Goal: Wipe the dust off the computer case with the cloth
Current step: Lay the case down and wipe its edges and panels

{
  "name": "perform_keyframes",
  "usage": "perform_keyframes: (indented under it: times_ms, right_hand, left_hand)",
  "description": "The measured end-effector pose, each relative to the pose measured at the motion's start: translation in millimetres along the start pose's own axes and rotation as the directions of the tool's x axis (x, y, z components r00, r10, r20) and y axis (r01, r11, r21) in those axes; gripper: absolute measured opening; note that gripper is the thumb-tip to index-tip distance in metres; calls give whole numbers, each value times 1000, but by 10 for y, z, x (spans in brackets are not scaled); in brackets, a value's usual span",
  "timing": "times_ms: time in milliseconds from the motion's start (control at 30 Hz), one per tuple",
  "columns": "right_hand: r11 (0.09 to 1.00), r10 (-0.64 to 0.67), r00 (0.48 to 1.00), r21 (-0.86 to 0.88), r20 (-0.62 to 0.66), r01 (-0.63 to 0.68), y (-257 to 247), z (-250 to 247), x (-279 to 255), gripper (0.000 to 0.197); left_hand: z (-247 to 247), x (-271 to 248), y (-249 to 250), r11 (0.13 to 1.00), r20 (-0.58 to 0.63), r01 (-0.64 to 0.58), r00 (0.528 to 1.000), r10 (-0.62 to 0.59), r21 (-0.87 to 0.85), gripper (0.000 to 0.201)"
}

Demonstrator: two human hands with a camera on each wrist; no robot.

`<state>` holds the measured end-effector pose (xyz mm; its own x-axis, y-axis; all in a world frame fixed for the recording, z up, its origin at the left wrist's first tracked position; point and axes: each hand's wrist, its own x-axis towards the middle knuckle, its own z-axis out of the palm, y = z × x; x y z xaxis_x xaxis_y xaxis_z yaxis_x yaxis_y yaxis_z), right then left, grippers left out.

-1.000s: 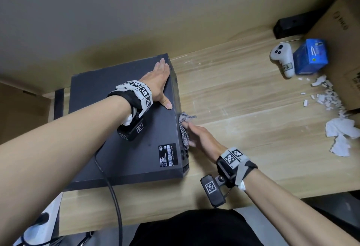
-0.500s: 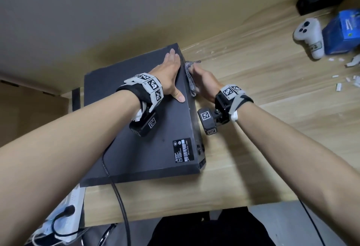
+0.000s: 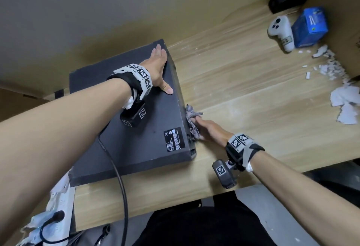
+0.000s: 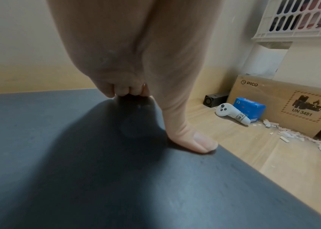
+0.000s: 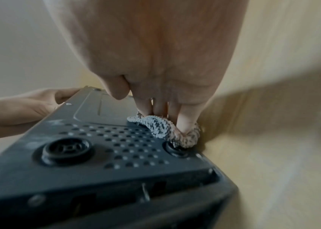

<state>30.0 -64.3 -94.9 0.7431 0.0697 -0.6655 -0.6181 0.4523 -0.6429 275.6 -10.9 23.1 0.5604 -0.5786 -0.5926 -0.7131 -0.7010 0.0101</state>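
The dark grey computer case (image 3: 126, 144) lies flat on the wooden desk (image 3: 243, 93). My left hand (image 3: 161, 70) rests flat on its top near the far right corner, fingers straight and thumb spread (image 4: 201, 144). My right hand (image 3: 206, 128) presses a grey-and-white speckled cloth (image 3: 191, 121) against the case's right side, near the front end. In the right wrist view the straight fingers (image 5: 185, 120) push the bunched cloth (image 5: 161, 125) onto the perforated panel (image 5: 106, 139), between two round black feet. That view is blurred from motion.
A white controller (image 3: 280, 31), a blue box (image 3: 309, 27) and a cardboard box (image 3: 335, 11) stand at the far right, with torn paper scraps (image 3: 344, 97) below them. A black cable (image 3: 120, 177) crosses the case's front. A power strip (image 3: 56, 206) lies at the left.
My right hand slid the cloth along the case's right side to the far end, then back toward the near end. The left hand stayed flat on the top.
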Motion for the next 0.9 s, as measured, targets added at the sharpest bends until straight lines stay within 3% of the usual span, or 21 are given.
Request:
perform_keyframes:
  times_ms: [233,433,533,633,733,900]
  right_hand:
    - [993,-90,992,71,-92,96,-94,165,-174,53]
    - [968,-180,984,174,-14,180,-341,256,-262,52]
    - [972,-195,980,135,25,190,-575,260,-113,55]
    - [987,-141,990,79,13,140,-805,188,230,39]
    - [993,-113,993,-26,-35,112,-798,19,604,51]
    - [985,-99,993,-151,-69,88,-660,78,341,48]
  left_hand:
    - [-22,-5,13,1000,3,21,1000,-21,-2,148]
    - [-6,-3,-15,1000,-13,-3,1000,3,-25,148]
    - [17,13,-30,999,-29,-16,999,15,-36,148]
    - [53,37,-69,999,-37,-28,999,26,-39,148]
    - [62,40,-84,999,-51,-42,998,41,-26,149]
    - [25,-37,-90,995,-113,-76,990,83,61,146]
